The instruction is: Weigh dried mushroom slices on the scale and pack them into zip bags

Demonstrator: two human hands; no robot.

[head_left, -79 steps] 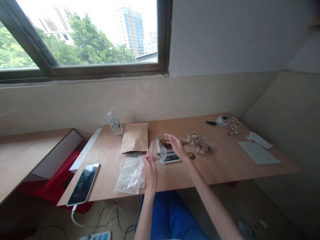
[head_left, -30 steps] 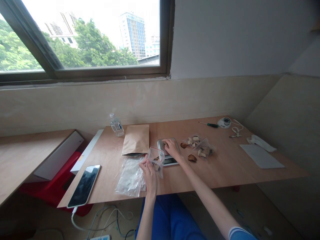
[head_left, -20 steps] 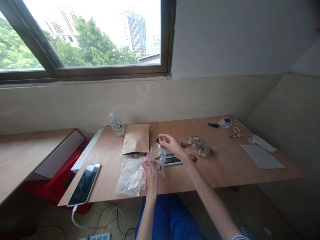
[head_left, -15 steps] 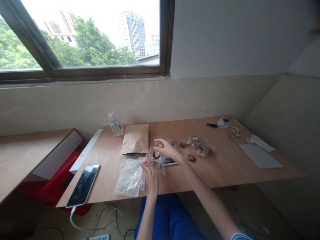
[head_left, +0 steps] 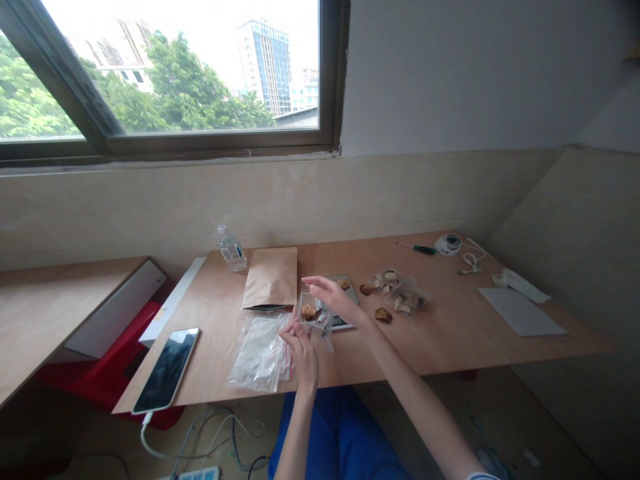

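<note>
1. L hand [head_left: 301, 348] was low over the near edge of the table [head_left: 450, 333], fingers pinched together on the rim of a small clear zip bag [head_left: 313, 317], holding it up w/ the mouth open.
2. The bag sat just in front of the scale [head_left: 339, 303], between both hands; a few brown dried pieces [head_left: 308, 311] showed inside it.
3. R hand [head_left: 333, 298] hovered right above the bag's mouth, palm down, fingers loosely apart & slightly curled. Couldn't tell if it gripped anything.
4. One small brown piece [head_left: 343, 284] lay on the scale's plate, just beyond the R hand.
5. A stack of empty clear bags [head_left: 260, 350] lay flat just left of the L hand, touching the table.
6. A brown paper pouch [head_left: 271, 277] lay flat behind those, w/ a small water bottle [head_left: 230, 248] upright to its left.
7. Right of the scale: two filled clear bags [head_left: 397, 288] side by side, plus a loose brown piece [head_left: 383, 315] near them.
8. A phone [head_left: 167, 369] lay at the table's left front corner, cable attached.
9. Far right: screwdriver [head_left: 417, 249], a round white gadget [head_left: 447, 243], a white sheet [head_left: 520, 311].
</note>
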